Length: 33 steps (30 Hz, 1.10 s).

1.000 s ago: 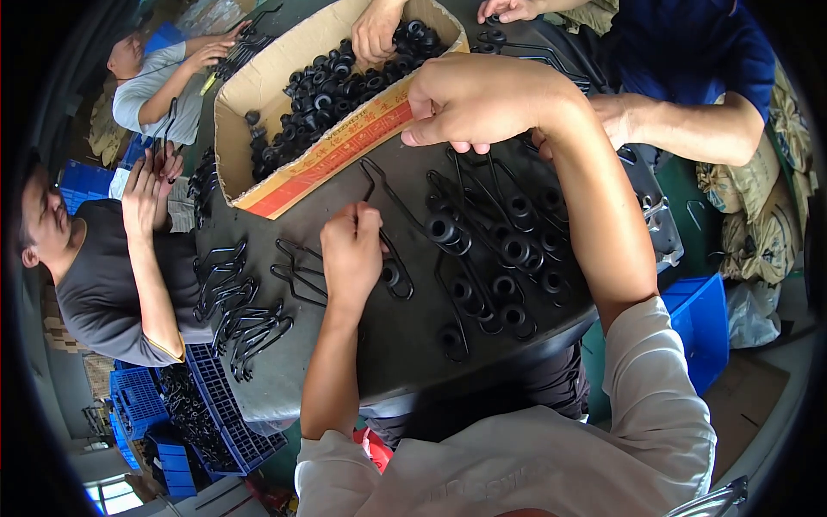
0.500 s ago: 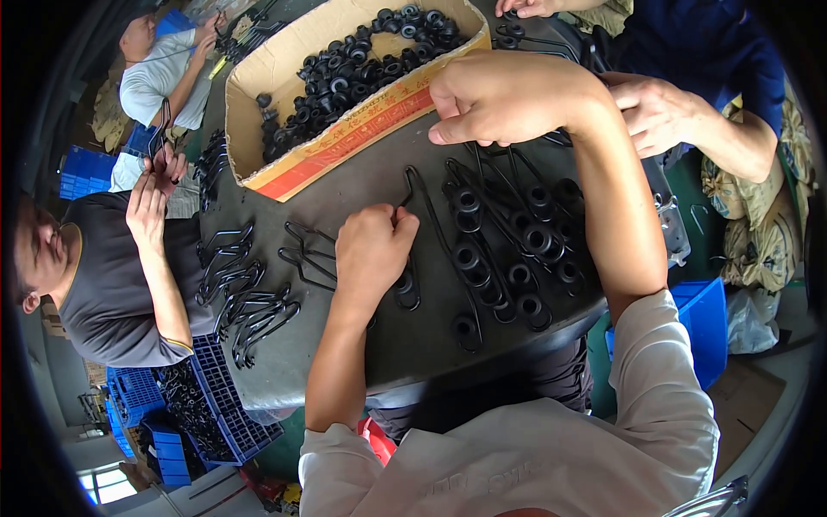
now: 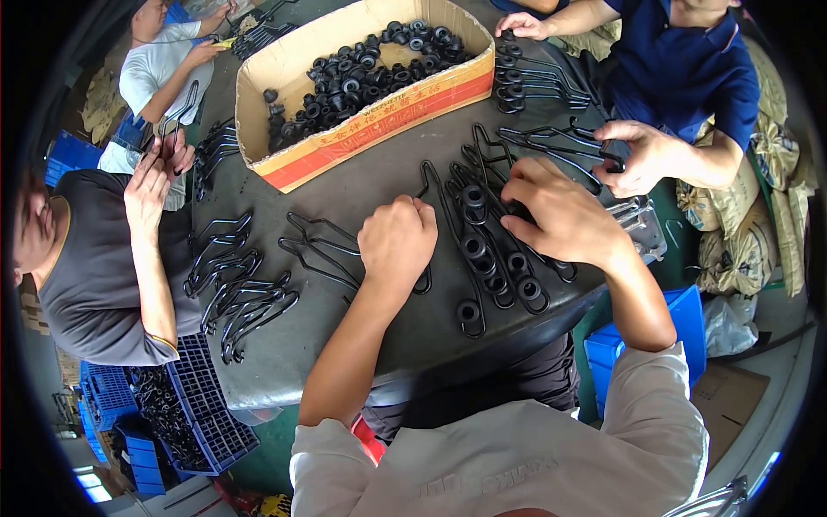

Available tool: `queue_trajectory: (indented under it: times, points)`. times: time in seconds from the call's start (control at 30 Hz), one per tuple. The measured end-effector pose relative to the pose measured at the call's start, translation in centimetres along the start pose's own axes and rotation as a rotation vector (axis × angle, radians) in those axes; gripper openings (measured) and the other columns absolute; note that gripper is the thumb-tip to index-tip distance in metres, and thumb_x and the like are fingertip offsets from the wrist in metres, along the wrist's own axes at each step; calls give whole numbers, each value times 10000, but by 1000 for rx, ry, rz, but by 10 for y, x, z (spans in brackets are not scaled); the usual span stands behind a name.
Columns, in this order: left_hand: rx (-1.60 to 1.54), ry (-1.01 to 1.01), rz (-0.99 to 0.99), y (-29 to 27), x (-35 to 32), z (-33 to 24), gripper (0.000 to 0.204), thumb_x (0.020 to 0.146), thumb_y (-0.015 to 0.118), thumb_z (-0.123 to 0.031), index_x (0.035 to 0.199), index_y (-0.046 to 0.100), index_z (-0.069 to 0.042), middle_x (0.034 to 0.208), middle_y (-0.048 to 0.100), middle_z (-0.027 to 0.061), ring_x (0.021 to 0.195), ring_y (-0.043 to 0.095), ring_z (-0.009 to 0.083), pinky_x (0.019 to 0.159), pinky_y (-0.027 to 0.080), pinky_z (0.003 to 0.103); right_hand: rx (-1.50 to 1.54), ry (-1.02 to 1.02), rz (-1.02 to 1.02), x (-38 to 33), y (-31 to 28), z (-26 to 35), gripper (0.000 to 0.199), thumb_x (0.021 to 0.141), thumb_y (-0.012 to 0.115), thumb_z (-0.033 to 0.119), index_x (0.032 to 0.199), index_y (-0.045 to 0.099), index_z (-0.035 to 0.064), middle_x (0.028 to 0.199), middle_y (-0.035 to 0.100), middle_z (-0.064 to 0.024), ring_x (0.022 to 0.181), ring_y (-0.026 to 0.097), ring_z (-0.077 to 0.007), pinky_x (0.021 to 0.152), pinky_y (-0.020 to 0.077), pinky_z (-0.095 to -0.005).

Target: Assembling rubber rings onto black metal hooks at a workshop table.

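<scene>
Bent black rods with rubber rings [image 3: 475, 248] are laid in a cluster on the dark table [image 3: 332, 188], near its front edge, between and partly beneath the wearer's two hands. The middle of one bent rod [image 3: 425, 175] is hidden by the left hand [image 3: 398, 241], which is closed around it in a fist; a narrow bend is seen above the thumb, and a rounded end beside the wrist. Several upper rod ends are covered by the right hand [image 3: 564, 211]. Its fingers and thumb are curled toward something dark, but whether it is gripped cannot be told. The head of a co-worker in a navy shirt [image 3: 680, 73] is cut off by the upper edge, and a co-worker in a dark grey shirt [image 3: 112, 284] is partly lost in the fisheye's black rim.

The rods are smooth, glossy and thin, bent into long narrow loops; the rings are thick, matte and flanged, each with a round hole. More loose rings [image 3: 353, 84] are heaped in an open cardboard box [image 3: 379, 129], its rough tan wall banded in red. Bare rods [image 3: 237, 289] are piled at the table's left, overlapping in zigzag shapes.
</scene>
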<state>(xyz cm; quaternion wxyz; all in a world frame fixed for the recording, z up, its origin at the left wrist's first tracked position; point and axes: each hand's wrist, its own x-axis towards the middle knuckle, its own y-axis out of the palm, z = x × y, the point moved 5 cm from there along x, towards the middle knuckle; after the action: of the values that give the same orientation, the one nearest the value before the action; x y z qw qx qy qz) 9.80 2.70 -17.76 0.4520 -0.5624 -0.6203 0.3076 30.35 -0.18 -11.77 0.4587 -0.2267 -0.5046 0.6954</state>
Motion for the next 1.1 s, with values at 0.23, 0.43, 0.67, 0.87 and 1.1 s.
queue_trajectory:
  times: [0.23,0.43,0.67,0.87,1.1]
  points:
    - [-51,-8,55,-2,2,4,329,917,556,-227,771,697,30,770,691,268,743,693,444,721,564,514,-34,-54,-99,3,7,5,181,797,707,86,914,604,-6,1036,568,-162,1001,582,-369,875,469,-435]
    - [-111,-25,106,4,5,8,354,919,547,-235,781,695,55,803,686,289,785,685,464,765,555,525,32,34,-67,0,13,3,190,836,654,55,950,524,-25,955,517,-172,913,553,-373,819,447,-448]
    - [-144,-34,127,1,5,10,363,919,541,-234,788,696,67,808,680,295,799,678,473,782,550,528,231,-15,-75,-2,-5,19,160,883,637,37,931,503,-37,878,502,-159,796,542,-354,744,450,-423]
    - [-208,-54,205,2,9,13,368,910,556,-251,793,693,70,810,675,300,823,673,480,801,542,528,37,92,-193,-9,6,15,186,892,681,119,830,582,-25,810,558,-165,710,599,-375,659,475,-460]
    - [-200,-26,181,8,11,21,380,943,547,-256,736,679,34,573,658,157,607,705,308,706,556,407,55,186,-256,0,-9,0,288,930,675,257,845,632,-15,821,647,-167,765,649,-361,676,478,-459]
